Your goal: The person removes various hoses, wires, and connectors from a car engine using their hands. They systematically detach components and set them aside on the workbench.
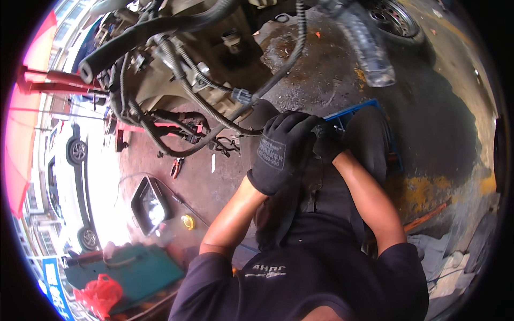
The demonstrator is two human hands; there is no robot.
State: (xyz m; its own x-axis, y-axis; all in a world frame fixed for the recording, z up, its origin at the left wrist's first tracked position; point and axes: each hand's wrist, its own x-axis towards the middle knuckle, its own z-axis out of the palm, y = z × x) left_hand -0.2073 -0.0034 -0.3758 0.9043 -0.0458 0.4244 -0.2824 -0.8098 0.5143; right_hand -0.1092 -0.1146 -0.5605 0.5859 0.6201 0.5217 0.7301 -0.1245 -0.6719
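Observation:
My left hand [281,150], in a black work glove, is closed with its fingers bent over toward my right hand. My right hand [326,140], gloved alike, is curled in close against it above my lap. What the fingers hold is hidden behind the gloves. A thin branch of corrugated wiring harness [214,115] runs down and reaches the edge of my left hand. Just above, a grey connector [242,96] hangs on the harness. Ahead stands a bulky metal vehicle assembly [219,59] with a thick black hose [155,31] across it.
A blue tray [350,108] lies beyond my right hand. On the floor at left are pliers [176,167], a black tray [140,206] and a yellow roll [188,222]. A wheel [393,21] lies at far right; a red plastic bag [100,293] sits near left.

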